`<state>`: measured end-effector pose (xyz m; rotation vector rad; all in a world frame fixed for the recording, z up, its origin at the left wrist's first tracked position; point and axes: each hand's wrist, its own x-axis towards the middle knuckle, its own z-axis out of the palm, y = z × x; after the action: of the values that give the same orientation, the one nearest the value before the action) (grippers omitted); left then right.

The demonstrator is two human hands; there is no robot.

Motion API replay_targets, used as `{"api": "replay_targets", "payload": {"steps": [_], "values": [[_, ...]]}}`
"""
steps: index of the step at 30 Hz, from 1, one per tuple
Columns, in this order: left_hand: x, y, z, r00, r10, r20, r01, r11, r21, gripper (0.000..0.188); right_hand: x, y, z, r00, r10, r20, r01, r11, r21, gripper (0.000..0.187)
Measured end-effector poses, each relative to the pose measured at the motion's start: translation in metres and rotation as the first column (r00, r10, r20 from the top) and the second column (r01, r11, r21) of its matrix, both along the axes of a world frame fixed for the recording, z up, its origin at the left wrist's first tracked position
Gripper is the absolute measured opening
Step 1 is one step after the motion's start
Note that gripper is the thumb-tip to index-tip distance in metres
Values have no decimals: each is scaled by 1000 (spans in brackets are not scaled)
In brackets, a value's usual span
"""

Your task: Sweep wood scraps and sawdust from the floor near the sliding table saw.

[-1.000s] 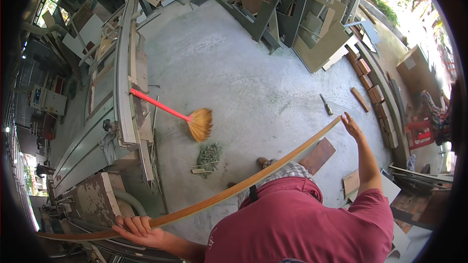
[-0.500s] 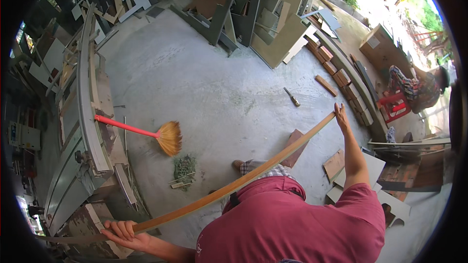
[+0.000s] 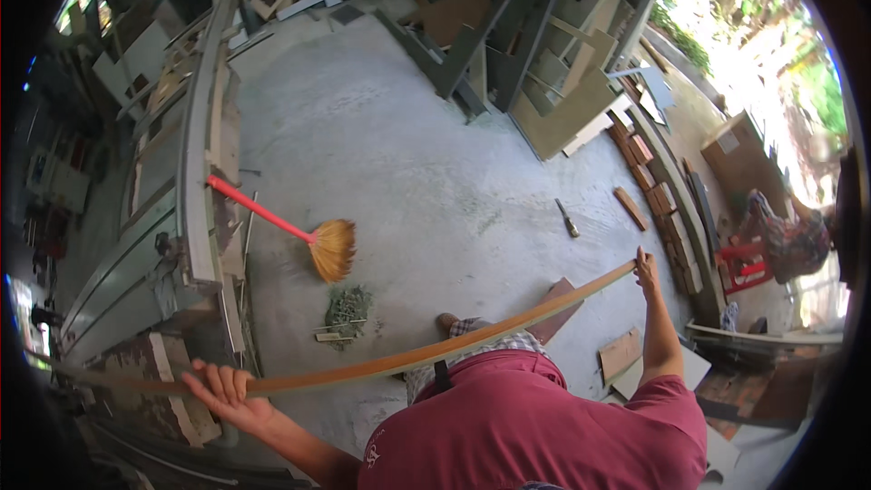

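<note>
We hold a long, narrow, orange-brown wooden strip (image 3: pixel 454 345) across the frame's lower half, left hand (image 3: pixel 227 395) gripping at lower left, right hand (image 3: pixel 646 270) at its right end (a red-handled straw broom (image 3: pixel 334 249) lies left of centre).

The long, narrow, wood-toned strip (image 3: pixel 454 346) has an orange-brown face and a pale grey-green edge. The short-sleeved cloth shirt (image 3: pixel 535 426) is maroon, marked with a small white print. The cloth shorts (image 3: pixel 522 342) carry a grey-and-white check pattern. The straight-handled broom (image 3: pixel 286 223) combines a red handle with golden-yellow bristles. The smooth concrete floor (image 3: pixel 408 127) is light grey, with faintly greenish patches. The low heap of loose debris (image 3: pixel 347 306) is dark grey-green. The flat rectangular board (image 3: pixel 561 289) is plain reddish-brown. The slatted stool (image 3: pixel 739 252) is red.
</note>
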<state>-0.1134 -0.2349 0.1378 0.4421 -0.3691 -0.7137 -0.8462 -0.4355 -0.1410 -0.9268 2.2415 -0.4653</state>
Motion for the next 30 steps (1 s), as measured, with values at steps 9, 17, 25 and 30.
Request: {"api": "replay_targets", "payload": {"steps": [9,17,25,30], "values": [[3,-8,-36,959,232,-164,-179,941,289,24,-31,-64,-43,782,570,-251,-622,730,-283,54],[-10,4,-61,867,405,-291,-224,837,499,22,53,-62,-7,938,343,49,-335,934,-126,44],[58,43,-112,833,422,-358,-189,825,532,25,109,-34,45,925,377,36,-365,913,-183,38],[112,68,-131,820,415,-394,-192,848,494,23,131,-12,80,913,406,23,-390,890,-238,36]]}}
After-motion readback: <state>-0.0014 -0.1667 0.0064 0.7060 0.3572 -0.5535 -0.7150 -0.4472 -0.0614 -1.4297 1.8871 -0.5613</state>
